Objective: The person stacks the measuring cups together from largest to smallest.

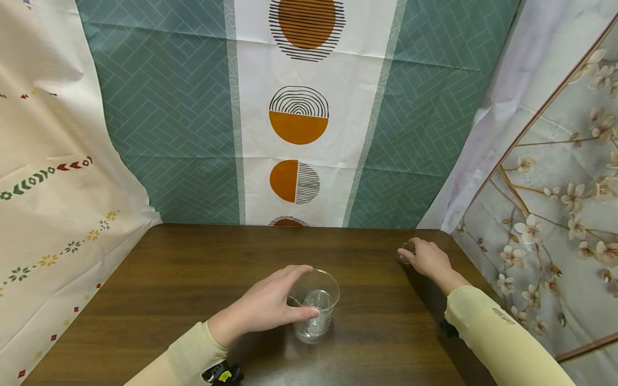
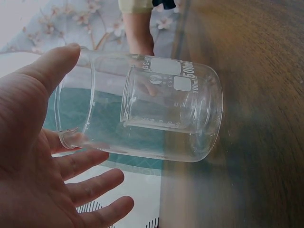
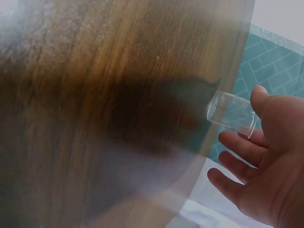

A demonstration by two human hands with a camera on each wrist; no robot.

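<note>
My left hand [image 1: 265, 304] holds a large clear glass beaker [image 1: 330, 289] near its rim, thumb on one side and fingers on the other. In the left wrist view its 500 ml marking shows, and a smaller 100 ml beaker [image 2: 156, 107] stands inside it. The three outer fingers of that hand spread away from the glass. Far to the right, close to the table's back corner, my right hand [image 1: 428, 259] pinches a small clear beaker [image 3: 230, 113] at its rim between thumb and forefinger. From the head camera, the fingers hide much of this small beaker.
Both beakers are at the brown wooden table [image 1: 193, 279]. A green and white patterned cloth [image 1: 193, 134] hangs behind its back edge. Floral cloth [image 1: 569, 214] hangs along the right side, cream cloth [image 1: 63, 177] along the left.
</note>
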